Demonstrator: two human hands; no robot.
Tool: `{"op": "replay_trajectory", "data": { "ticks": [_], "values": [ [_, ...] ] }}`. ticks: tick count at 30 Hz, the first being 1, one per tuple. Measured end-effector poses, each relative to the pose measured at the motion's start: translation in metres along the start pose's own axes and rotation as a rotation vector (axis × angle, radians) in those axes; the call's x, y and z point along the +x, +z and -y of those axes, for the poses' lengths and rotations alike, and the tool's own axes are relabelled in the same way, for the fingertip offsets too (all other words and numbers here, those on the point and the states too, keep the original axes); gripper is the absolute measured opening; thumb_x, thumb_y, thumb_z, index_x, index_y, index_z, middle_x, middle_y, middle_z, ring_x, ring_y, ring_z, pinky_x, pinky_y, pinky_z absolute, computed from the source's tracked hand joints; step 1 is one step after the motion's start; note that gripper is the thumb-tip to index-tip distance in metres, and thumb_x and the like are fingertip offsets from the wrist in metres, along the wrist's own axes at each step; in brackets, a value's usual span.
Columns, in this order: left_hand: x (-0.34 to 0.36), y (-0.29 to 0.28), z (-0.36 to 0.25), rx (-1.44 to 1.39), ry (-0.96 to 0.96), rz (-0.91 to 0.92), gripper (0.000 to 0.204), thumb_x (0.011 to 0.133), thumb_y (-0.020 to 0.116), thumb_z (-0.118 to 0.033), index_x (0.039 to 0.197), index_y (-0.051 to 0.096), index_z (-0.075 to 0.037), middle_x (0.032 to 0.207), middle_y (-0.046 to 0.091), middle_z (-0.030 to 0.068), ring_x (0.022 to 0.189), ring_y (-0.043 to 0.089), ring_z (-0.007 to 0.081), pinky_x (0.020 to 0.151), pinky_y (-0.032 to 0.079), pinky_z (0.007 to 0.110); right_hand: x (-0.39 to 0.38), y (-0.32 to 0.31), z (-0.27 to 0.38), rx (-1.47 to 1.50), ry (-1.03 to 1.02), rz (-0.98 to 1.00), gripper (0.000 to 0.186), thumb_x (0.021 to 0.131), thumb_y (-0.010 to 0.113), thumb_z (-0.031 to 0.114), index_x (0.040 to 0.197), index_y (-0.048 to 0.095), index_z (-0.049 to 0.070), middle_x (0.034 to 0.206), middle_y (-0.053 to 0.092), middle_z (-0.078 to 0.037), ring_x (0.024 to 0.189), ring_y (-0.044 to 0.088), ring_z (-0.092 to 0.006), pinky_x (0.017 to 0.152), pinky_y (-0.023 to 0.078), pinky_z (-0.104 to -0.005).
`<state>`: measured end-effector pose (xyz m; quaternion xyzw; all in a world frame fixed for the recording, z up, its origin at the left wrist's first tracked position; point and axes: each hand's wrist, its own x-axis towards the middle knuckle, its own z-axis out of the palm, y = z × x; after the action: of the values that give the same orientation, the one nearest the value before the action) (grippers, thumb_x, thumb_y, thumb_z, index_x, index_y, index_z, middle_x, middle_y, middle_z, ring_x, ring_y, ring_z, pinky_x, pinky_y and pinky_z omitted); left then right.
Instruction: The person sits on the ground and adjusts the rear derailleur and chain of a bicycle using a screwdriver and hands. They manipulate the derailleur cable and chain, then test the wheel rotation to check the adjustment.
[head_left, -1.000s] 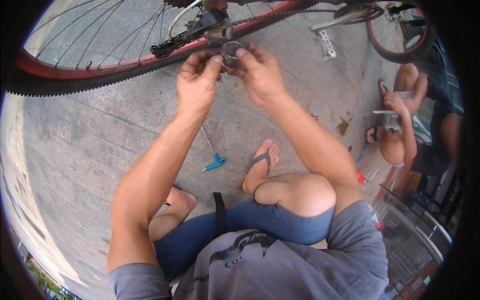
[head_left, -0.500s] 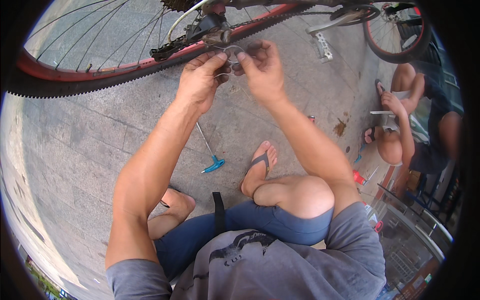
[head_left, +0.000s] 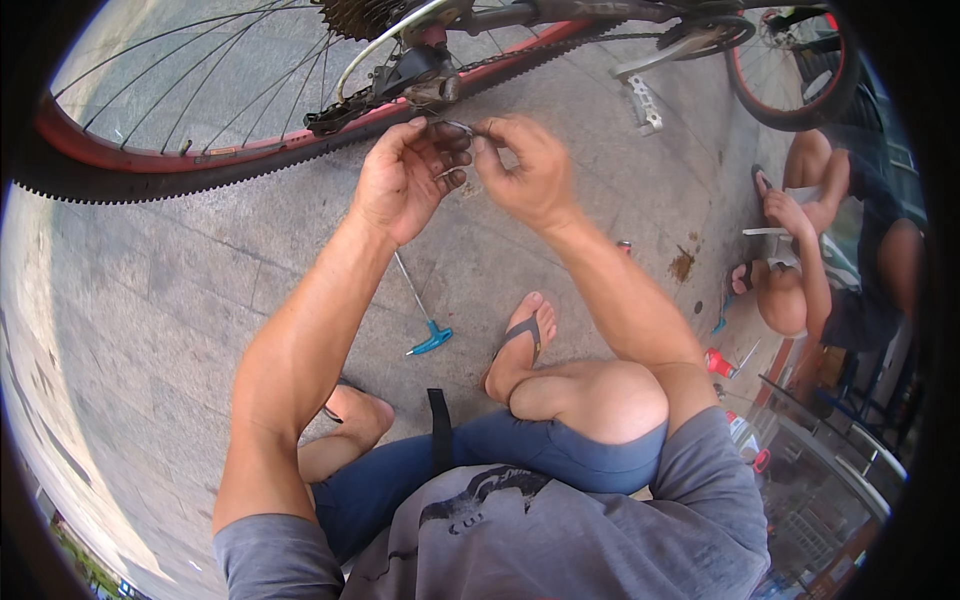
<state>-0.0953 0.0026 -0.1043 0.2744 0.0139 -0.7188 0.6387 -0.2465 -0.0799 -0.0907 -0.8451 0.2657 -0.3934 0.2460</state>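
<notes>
A short length of thin grey wire (head_left: pixel 457 126), perhaps a cable, sits between my hands just below the rear derailleur (head_left: pixel 418 68) of a bicycle. My right hand (head_left: pixel 530 170) pinches it between thumb and forefinger. Beside it, my left hand (head_left: pixel 403 185) has its palm turned up, thumb and darkened fingers apart and half curled. The wire passes close to the left fingertips; whether they touch it I cannot tell. Above both hands are the chain (head_left: pixel 560 42) and the red-rimmed rear wheel (head_left: pixel 215 157) with its black knobby tyre.
On the paving lies a blue T-handled hex key (head_left: pixel 431 338), between my arms. The crank and pedal (head_left: pixel 645 105) stick out at upper right, near another wheel (head_left: pixel 790 115). At right another person (head_left: pixel 800 235) sits low, and a red-handled screwdriver (head_left: pixel 718 362) lies nearby.
My left hand has loosened from its pinch and turned palm up with fingers apart. The wire loop seen between both hands now shows as a short, straighter piece at my right fingertips.
</notes>
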Motion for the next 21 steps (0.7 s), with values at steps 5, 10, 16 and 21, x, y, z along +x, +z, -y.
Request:
{"op": "replay_trajectory", "data": {
  "ticks": [5,10,16,21],
  "values": [
    [0.002,0.004,0.005,0.234,0.075,-0.167,0.018,0.090,0.061,-0.022,0.099,0.064,-0.007,0.092,0.064,0.0041,0.089,0.061,0.0189,0.079,0.046,0.033,-0.014,0.007,0.001,0.306,0.292,-0.036,0.016,0.076,0.068,0.003,0.091,0.064,0.004,0.082,0.067,-0.010,0.074,0.067,-0.0252,0.064,0.053,-0.0320],
    [0.001,0.006,0.005,0.234,0.135,-0.153,0.020,0.089,0.064,-0.014,0.106,0.060,-0.006,0.096,0.065,0.0056,0.088,0.062,0.0175,0.078,0.048,0.033,-0.021,0.002,-0.004,0.201,0.154,0.055,0.016,0.075,0.070,0.004,0.089,0.062,0.004,0.083,0.066,-0.009,0.074,0.067,-0.0241,0.065,0.052,-0.0309],
    [0.002,0.007,0.006,0.206,0.152,-0.102,0.023,0.088,0.066,-0.012,0.109,0.059,-0.005,0.097,0.066,0.0056,0.084,0.062,0.0153,0.074,0.050,0.032,-0.022,-0.003,-0.002,0.092,0.048,0.144,0.015,0.076,0.070,0.004,0.089,0.062,0.002,0.089,0.066,-0.008,0.074,0.066,-0.0200,0.064,0.052,-0.0298],
    [0.008,0.004,0.005,0.248,0.190,-0.096,0.014,0.089,0.066,-0.012,0.102,0.064,-0.006,0.091,0.068,0.0034,0.080,0.062,0.0136,0.071,0.049,0.030,-0.031,0.005,0.007,0.951,0.779,0.123,0.023,0.085,0.066,0.006,0.103,0.055,-0.001,0.095,0.064,-0.009,0.079,0.064,-0.0167,0.070,0.053,-0.0289]
  ]
}}
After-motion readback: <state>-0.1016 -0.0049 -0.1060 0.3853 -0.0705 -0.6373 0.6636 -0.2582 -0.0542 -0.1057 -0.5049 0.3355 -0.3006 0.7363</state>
